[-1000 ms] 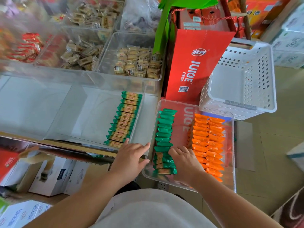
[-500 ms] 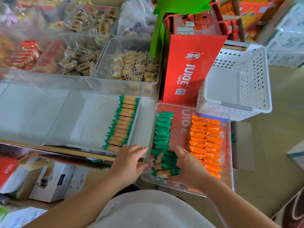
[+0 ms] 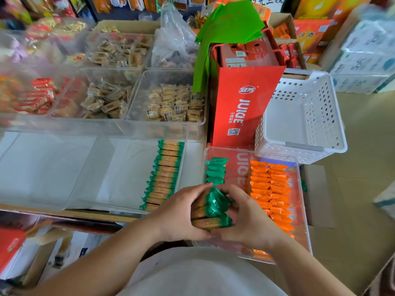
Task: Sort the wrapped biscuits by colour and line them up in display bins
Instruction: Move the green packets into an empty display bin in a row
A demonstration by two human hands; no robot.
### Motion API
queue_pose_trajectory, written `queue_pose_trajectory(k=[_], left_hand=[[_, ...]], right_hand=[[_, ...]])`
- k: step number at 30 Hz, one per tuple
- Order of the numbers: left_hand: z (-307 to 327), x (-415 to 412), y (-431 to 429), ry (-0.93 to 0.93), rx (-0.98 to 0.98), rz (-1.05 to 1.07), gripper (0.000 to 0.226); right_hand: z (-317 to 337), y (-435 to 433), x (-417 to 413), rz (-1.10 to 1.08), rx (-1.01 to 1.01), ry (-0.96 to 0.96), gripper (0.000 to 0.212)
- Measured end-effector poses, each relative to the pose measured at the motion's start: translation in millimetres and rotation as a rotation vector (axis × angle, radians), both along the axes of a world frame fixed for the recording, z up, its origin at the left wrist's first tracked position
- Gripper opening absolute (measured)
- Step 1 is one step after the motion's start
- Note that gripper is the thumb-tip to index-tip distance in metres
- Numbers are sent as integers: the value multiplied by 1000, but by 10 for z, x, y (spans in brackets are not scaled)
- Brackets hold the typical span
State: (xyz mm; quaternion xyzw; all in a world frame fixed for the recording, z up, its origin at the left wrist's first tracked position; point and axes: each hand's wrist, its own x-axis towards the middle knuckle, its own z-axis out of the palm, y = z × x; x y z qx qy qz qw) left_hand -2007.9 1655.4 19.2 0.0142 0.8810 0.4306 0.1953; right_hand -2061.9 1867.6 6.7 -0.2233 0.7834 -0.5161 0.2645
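Okay, head view: shop corner with a tiled floor (image 3: pixel 367 150), cartons stacked at the back, and a counter lined with white paper under a clear display bin (image 3: pixel 128 167). One row of green biscuits (image 3: pixel 164 174) runs along that bin's right wall. Just right of it is a lower clear tray (image 3: pixel 306 210) holding an orange biscuit row (image 3: pixel 270 189) and a short green row (image 3: pixel 215 170) at its far left. Left hand (image 3: pixel 179 214) and right hand (image 3: pixel 245 218) are cupped toward each other, fingers curled round a green biscuit bundle (image 3: pixel 213 208), held over the tray's near left end. Behind the tray is a red juice carton (image 3: pixel 241 107) and beside it a white perforated basket (image 3: pixel 303 116). Clear bins of tan snacks (image 3: pixel 171 103) sit further back.

Hard to read: red packs (image 3: pixel 40 95) at far left are motion-blurred. Bundle count is hidden by the fingers. The tray's near edge is covered by the right forearm. Boxes under the counter (image 3: pixel 64 248) are blurry and cut off.
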Motion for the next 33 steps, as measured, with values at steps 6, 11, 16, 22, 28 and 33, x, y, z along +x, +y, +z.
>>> queue_pose_trajectory(k=[6, 11, 16, 22, 28, 33], left_hand=[[39, -144, -480, 56, -17, 23, 86], [-91, -208, -1121, 68, -66, 182, 90], [-519, -302, -1684, 2, -197, 277, 79], [-901, -325, -1628, -29, -423, -80, 78], [-932, -391, -1523, -86, -336, -241, 88], [-958, -366, -1697, -89, -226, -77, 72]], right_hand=[[-6, -465, 34, -98, -16, -21, 96], [-142, -887, 50, -210, 142, -90, 78], [-226, -1279, 36, -183, 425, -88, 54], [-294, -1566, 99, -242, 551, -119, 41], [-329, -1668, 157, -296, 612, -109, 41], [-348, -1661, 168, -279, 659, -113, 43]])
